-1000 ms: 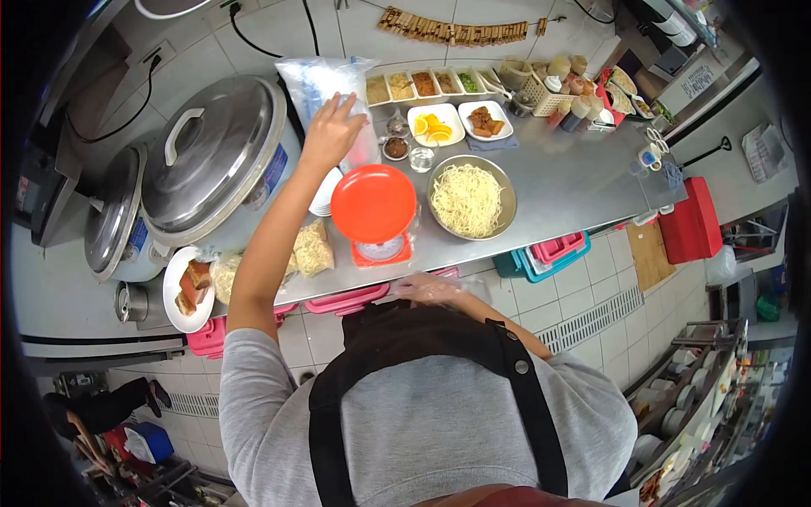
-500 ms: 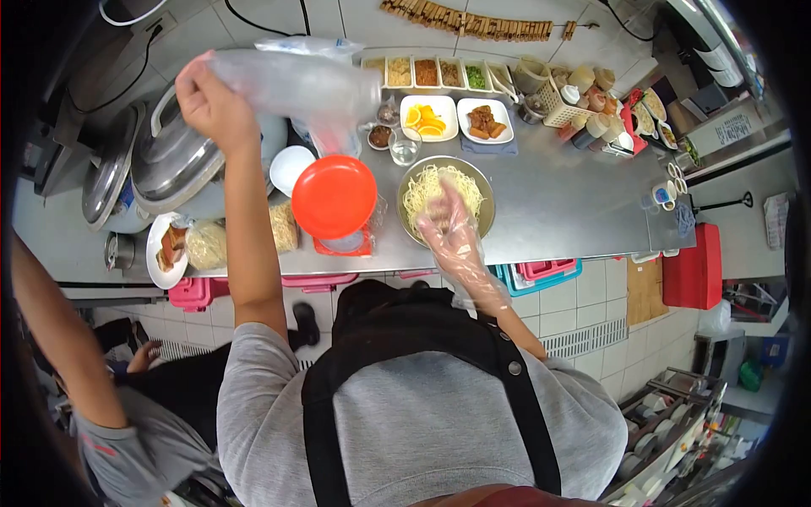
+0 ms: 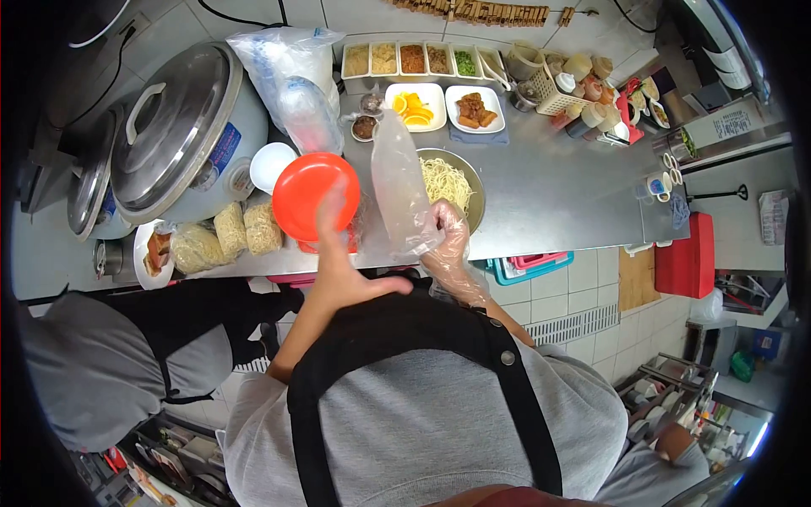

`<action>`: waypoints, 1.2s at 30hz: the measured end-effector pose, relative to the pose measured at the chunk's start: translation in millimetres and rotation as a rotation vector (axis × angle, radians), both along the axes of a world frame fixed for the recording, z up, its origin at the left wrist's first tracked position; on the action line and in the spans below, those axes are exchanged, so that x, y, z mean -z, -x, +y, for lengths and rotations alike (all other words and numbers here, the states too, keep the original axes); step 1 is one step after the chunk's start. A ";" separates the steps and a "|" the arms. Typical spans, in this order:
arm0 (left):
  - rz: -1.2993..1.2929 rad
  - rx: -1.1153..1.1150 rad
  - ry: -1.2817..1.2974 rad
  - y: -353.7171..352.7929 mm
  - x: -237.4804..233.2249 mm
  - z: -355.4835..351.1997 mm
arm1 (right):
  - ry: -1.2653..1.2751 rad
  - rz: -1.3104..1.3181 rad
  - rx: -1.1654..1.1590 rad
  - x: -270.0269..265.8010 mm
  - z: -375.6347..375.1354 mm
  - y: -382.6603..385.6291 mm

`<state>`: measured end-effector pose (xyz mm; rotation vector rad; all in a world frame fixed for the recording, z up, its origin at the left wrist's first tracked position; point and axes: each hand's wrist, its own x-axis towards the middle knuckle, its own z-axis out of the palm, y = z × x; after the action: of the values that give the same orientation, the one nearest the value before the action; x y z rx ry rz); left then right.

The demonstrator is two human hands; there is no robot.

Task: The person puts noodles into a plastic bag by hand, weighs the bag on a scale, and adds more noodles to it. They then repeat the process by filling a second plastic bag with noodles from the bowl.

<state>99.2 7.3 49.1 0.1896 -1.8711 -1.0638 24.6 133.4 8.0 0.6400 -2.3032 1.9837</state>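
My right hand (image 3: 454, 253), in a clear plastic glove, grips the lower end of a clear plastic bag (image 3: 399, 182) that stands puffed out in front of me. Part of a metal bowl of noodles (image 3: 448, 188) is hidden behind that bag. Bare and blurred, my left hand (image 3: 338, 270) is spread with thumb apart, holding nothing. It overlaps the lower edge of a red round dish (image 3: 296, 196), which rests on a red-based stand.
Large lidded pots (image 3: 182, 127) stand at the left, near bagged noodles (image 3: 232, 232). Along the back are a topping rack (image 3: 411, 78), orange slices on a white plate (image 3: 439, 114) and a plate of brown pieces (image 3: 476, 110). Another person (image 3: 127, 355) is at my left.
The bag has come down from the upper left and is now in my right hand, which left the noodles. My left hand has let go and moved down towards me.
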 end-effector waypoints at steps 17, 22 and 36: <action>-0.321 -0.060 -0.367 -52.0 58.1 -106.2 | -0.458 -0.216 -0.242 -27.1 -36.2 29.8; 0.003 -0.235 -0.370 -61.0 38.0 -117.5 | -1.123 -0.114 0.105 84.8 -6.5 70.3; 0.055 -0.258 -0.494 -69.9 43.7 -119.1 | -1.278 -0.277 -0.103 83.1 -10.1 113.9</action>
<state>169.0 -111.9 5.3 0.6616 -1.4586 -1.3138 -89.3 123.3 -75.0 0.4715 -3.5675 0.3451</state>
